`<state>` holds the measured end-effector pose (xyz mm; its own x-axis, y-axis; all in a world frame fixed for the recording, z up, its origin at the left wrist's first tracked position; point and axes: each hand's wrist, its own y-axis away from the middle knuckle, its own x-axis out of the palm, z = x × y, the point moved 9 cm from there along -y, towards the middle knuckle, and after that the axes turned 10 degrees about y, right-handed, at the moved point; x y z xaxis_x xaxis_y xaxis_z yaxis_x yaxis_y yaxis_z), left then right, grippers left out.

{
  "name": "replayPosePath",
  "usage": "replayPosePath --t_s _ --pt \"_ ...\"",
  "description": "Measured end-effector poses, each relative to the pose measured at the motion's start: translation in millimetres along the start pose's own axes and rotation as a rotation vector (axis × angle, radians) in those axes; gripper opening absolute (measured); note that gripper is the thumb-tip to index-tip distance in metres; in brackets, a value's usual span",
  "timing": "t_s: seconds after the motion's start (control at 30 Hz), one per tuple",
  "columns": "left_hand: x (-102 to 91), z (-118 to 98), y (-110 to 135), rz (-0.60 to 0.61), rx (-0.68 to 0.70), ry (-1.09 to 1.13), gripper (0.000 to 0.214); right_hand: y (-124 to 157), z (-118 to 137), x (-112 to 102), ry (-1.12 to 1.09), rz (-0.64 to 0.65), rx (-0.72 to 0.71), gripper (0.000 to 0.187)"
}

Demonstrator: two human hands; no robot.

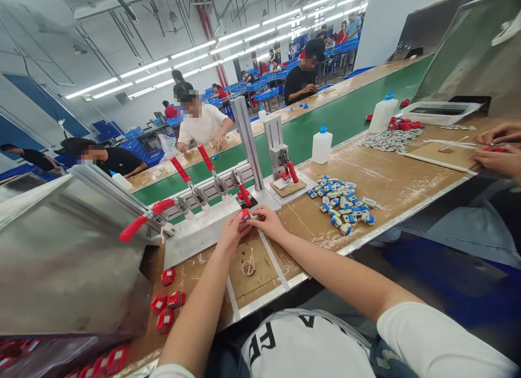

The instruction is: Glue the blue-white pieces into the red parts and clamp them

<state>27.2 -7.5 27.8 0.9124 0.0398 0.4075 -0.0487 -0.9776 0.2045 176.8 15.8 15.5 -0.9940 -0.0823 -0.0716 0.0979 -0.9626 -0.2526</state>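
Observation:
Between my two hands is a small red plastic part point(246, 214) with a pale patch on it. My left hand point(232, 232) grips it from the left. The fingers of my right hand point(268, 224) close in on its right side; whether they pinch something of their own is too small to make out. Just beyond stands a row of red-handled toggle clamps point(207, 158) on a metal fixture plate point(191, 238). Below my hands, a small round dish point(248, 268) with cotton swabs point(252, 256) rests on a cardboard sheet point(260, 284).
Blue-and-white parts point(344, 200) lie heaped to the right, near a white bottle point(322, 144). Several red parts point(165, 302) sit at the left. A green conveyor belt point(345, 120) runs behind the fixture. A co-worker's hands point(499, 144) work at the far right.

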Motion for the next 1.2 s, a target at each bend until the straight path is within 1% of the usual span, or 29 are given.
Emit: replayPosePath --t_s 0.07,0.13,0.2,0.23,0.27,0.33,0.4,0.47,0.53,0.6,0.67,0.73,0.93,1.03,1.2 --pt "-2.1 4.5 -0.1 0.039 -0.076 0.050 0.040 -0.1 14.6 -6.1 0.111 -0.048 -0.121 0.042" --pt "-10.1 2.0 -2.6 0.020 -0.076 0.069 0.034 -5.5 28.0 -14.1 0.182 -0.114 -0.199 0.040" --pt "-19.2 -3.0 -8.0 -0.020 -0.052 0.047 0.032 -19.0 37.4 -24.3 0.220 -0.192 -0.207 0.039" --pt "-21.9 -5.5 -11.8 -0.031 -0.044 0.010 0.033 -29.0 39.3 -26.5 0.225 -0.194 -0.178 0.041" --pt "-22.8 -7.6 -16.1 -0.031 -0.042 -0.036 0.034 -40.1 39.9 -25.5 0.215 -0.159 -0.136 0.047" --pt "-20.1 -9.9 -26.4 -0.008 -0.059 -0.132 0.038 -59.7 41.8 -15.5 0.160 -0.011 -0.065 0.059" --pt "-14.1 -11.0 -38.2 0.016 -0.083 -0.197 0.042 -70.3 48.9 -7.1 0.023 0.098 -0.027 0.065" --pt "-8.0 -12.6 -51.0 0.017 -0.094 -0.237 0.044 -72.6 60.8 -5.8 -0.155 0.120 -0.015 0.066" --pt "-2.2 -13.9 -64.0 0.012 -0.098 -0.275 0.042 -69.6 72.5 -7.3 -0.288 0.113 -0.003 0.062" --pt "2.3 -14.5 -75.9 0.005 -0.101 -0.304 0.043 -65.3 82.9 -8.2 -0.335 0.124 0.002 0.058" --pt "4.1 -15.7 -86.2 -0.016 -0.087 -0.324 0.048 -62.5 90.2 -8.9 -0.348 0.148 0.005 0.055" --pt "3.1 -18.0 -95.0 -0.056 -0.053 -0.337 0.050 -62.0 94.8 -10.1 -0.357 0.167 0.000 0.052" --pt "0.5 -18.2 -111.0 -0.180 0.102 -0.445 0.040 -62.5 99.7 -11.0 -0.391 0.199 -0.011 0.049" --pt "1.8 -20.0 -110.0 -0.216 0.214 -0.542 0.035 -60.5 102.1 -11.2 -0.393 0.205 -0.013 0.049" --pt "0.7 -31.4 -98.4 -0.226 0.391 -0.714 0.025 -57.2 105.7 -11.7 -0.388 0.227 -0.015 0.045"
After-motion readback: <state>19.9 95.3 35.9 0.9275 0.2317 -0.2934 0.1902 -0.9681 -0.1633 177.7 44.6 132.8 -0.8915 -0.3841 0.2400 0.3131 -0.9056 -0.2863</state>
